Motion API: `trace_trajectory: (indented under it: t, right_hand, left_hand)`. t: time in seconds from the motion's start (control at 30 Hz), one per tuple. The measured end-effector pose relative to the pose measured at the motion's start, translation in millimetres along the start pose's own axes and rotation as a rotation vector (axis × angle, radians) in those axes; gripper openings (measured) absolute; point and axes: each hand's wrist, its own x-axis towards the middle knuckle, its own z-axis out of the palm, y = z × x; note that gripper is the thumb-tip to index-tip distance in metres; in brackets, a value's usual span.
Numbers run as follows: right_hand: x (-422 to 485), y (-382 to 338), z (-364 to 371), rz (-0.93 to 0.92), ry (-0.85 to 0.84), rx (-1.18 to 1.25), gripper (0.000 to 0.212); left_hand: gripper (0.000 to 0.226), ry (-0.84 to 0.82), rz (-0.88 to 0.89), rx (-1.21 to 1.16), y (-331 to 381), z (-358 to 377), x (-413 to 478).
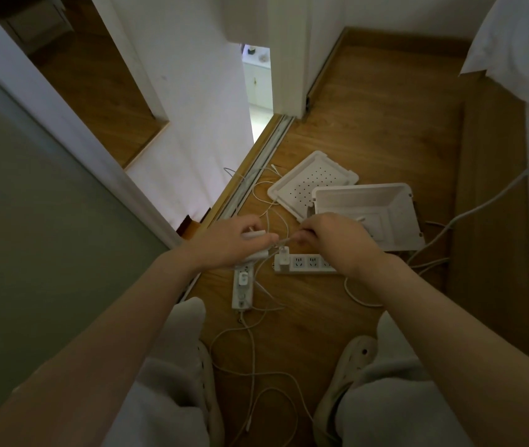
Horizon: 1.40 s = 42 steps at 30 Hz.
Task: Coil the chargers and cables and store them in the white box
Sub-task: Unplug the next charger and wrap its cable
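My left hand [231, 241] grips a white charger block [253, 235] above the wooden floor. My right hand [331, 235] pinches a thin white cable [284, 241] that stretches between the two hands. The open white box [398, 201] stands just beyond my right hand, with a white item lying inside it. Its perforated lid [305, 185] lies behind and to the left of the box. Loose white cables [253, 359] trail over the floor between my feet.
Two white power strips lie under my hands: one crosswise [305, 264] with a plug in it, one lengthwise [242, 288]. A thick cable [482, 204] runs off to the right toward a bed. A sliding door track [256, 169] and wall close off the left.
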Motion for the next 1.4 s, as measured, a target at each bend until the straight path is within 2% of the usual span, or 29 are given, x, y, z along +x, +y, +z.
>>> trace_trajectory:
  t: [0.07,0.2,0.4,0.47,0.57,0.67,0.77,0.83,0.9,0.93,1.0,1.07,1.13,1.17,1.2,1.23,1.33,1.37,1.4]
  right_hand:
    - [-1.0,-3.2,-1.7,0.013,0.04,-0.021,0.03]
    - [-2.4,-9.1,0.9,0.04,0.116,-0.018,0.029]
    - [-13.3,-27.8,8.3,-0.013,0.08,0.102,0.028]
    - [-18.1,-37.8,13.9,-0.067,0.067,0.147,0.028]
    - [-21.6,-47.3,24.9,-0.11,0.034,0.218,0.03]
    - [-21.4,-52.9,36.3,-0.134,-0.013,0.254,0.041]
    - [-22.9,-56.2,42.0,-0.133,-0.05,0.227,0.044]
    - [-23.9,-56.1,43.7,-0.13,-0.036,0.149,0.039]
    - [-23.5,-54.1,40.7,-0.077,-0.008,0.175,0.026]
    - [-21.6,-52.6,37.9,-0.011,0.0,0.276,0.022]
    - [-16.4,-48.1,30.0,0.171,0.005,0.639,0.022]
    - [-12.9,-44.9,20.3,0.334,-0.013,1.049,0.017]
    - [-11.4,-41.2,12.2,0.431,-0.047,1.299,0.011]
    - [-11.2,-40.1,9.2,0.438,-0.055,1.297,0.011]
    - [-10.9,-38.0,7.8,0.402,-0.044,1.183,0.012]
    - [-11.0,-34.8,7.7,0.324,-0.009,0.974,0.012]
    - [-9.4,-30.4,9.4,0.066,0.184,0.085,0.017]
    - [-8.2,-31.4,11.9,0.03,0.217,-0.038,0.019]
    - [-7.4,-32.9,14.9,0.042,0.199,-0.031,0.018]
  left_hand:
    - [0.027,0.058,0.006,0.088,-1.2,2.7,-0.6]
    - [0.035,0.108,0.028,0.203,-3.9,9.6,-1.4]
    - [0.037,0.324,-0.079,0.037,-16.4,14.0,9.7]
    - [0.031,0.354,-0.108,-0.111,-14.3,14.9,14.2]
    - [0.021,0.432,-0.244,-0.476,-1.2,12.9,18.9]
    - [0.033,0.448,-0.329,-0.761,11.2,11.1,19.2]
    - [0.047,0.449,-0.335,-1.047,12.8,11.0,19.0]
    - [0.041,0.423,-0.301,-1.227,11.9,8.5,17.8]
    - [0.035,0.363,-0.221,-1.433,9.8,3.4,16.4]
    - [0.036,0.327,-0.192,-1.527,8.9,0.3,15.6]
    - [0.038,0.265,-0.154,-1.646,7.5,-4.4,14.8]
    - [0.039,0.232,-0.128,-1.667,8.3,-5.8,14.4]
    - [0.04,0.227,-0.097,-1.654,9.7,-6.6,14.3]
    - [0.041,0.228,-0.083,-1.652,9.4,-6.9,14.5]
    - [0.043,0.223,-0.074,-1.65,9.2,-7.0,14.3]
    - [0.044,0.209,-0.07,-1.645,9.1,-6.4,14.2]
    - [0.042,0.152,-0.068,-1.59,11.6,-1.2,12.9]
    - [0.042,0.148,-0.063,-1.563,12.8,0.1,12.6]
    - [0.041,0.153,-0.055,-1.537,13.6,0.7,12.3]
